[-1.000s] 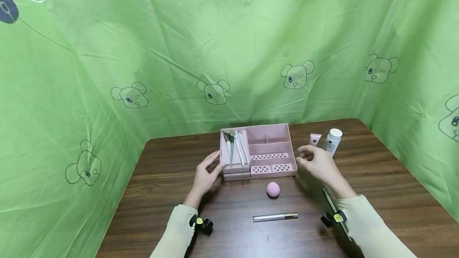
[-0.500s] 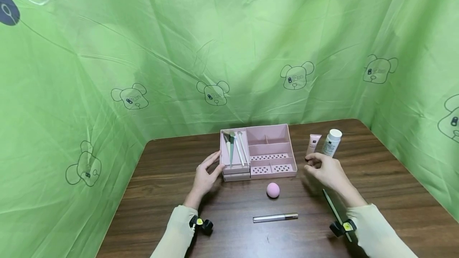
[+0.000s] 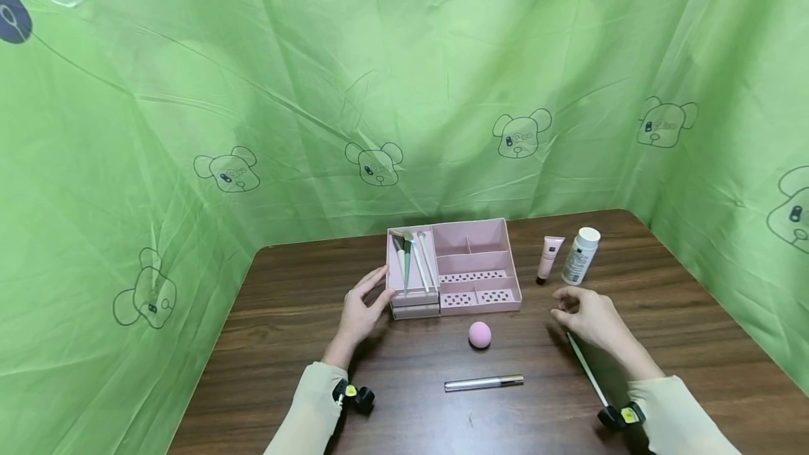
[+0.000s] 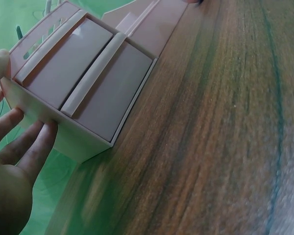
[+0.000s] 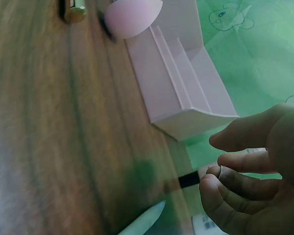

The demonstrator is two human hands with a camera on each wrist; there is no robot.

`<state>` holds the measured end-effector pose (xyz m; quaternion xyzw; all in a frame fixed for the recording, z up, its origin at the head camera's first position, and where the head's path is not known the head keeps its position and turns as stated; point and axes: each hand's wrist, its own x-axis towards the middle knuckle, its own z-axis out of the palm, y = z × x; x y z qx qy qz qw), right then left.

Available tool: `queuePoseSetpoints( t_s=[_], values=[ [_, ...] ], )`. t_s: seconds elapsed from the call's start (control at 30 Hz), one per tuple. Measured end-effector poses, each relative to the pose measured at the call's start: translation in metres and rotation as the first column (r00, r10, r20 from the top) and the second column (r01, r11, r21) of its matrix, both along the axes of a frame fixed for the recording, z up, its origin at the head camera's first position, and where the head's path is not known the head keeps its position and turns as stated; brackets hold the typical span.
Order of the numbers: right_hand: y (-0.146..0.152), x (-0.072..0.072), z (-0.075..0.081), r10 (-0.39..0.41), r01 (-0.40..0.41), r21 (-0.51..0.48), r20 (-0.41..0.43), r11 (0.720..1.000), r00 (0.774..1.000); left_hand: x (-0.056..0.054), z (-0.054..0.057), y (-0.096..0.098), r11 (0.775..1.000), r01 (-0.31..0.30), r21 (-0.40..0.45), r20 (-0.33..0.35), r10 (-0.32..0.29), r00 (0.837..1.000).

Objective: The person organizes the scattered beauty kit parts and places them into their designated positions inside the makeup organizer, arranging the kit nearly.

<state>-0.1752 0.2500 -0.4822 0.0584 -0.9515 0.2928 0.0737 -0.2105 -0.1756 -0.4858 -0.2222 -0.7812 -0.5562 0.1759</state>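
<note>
Two hands here: the left hand (image 3: 359, 316), fingers spread, touches the pink cosmetics organizer (image 3: 482, 262) by the tabletop's (image 3: 284, 343) far edge; the right hand (image 3: 593, 316), loosely curled, pinches nothing near the slim green stick (image 3: 584, 365) toward the right edge. Its wrist camera (image 3: 610, 418) might roll that stick; a forward sweep could topple the white bottle (image 3: 579, 258).

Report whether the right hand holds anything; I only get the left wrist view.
Observer: I see nothing held in the right hand; the head view shows it apart from the pink box.
Operator: Name what stands beyond that hand.
Observer: A white bottle stands to the right of a pink tube, as the head view shows.
Operator: Check the table by its wrist.
Observer: A slim green stick lies there, its near end hidden around the wrist camera.
</note>
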Motion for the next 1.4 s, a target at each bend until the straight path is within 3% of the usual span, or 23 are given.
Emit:
queuePoseSetpoints(
  t_s=[0.33, 0.7, 1.4],
  values=[
    [0.01, 0.015, -0.014, 0.005, -0.006, 0.024, 0.045, 1.0, 0.999, 0.001, -0.001, -0.001, 1.0, 0.003, 0.011, 0.026, -0.004, 1.0],
    [0.014, 0.02, -0.021, 0.028, -0.032, 0.044, 0.072, 0.999, 0.997, 0.001, 0.001, -0.001, 1.0, 0.004, 0.002, 0.028, -0.004, 1.0],
    [0.016, 0.023, -0.02, 0.042, -0.056, 0.102, 0.129, 0.993, 0.991, 0.001, 0.0, 0.0, 1.0, -0.006, -0.014, 0.006, 0.006, 1.0]
  ],
)
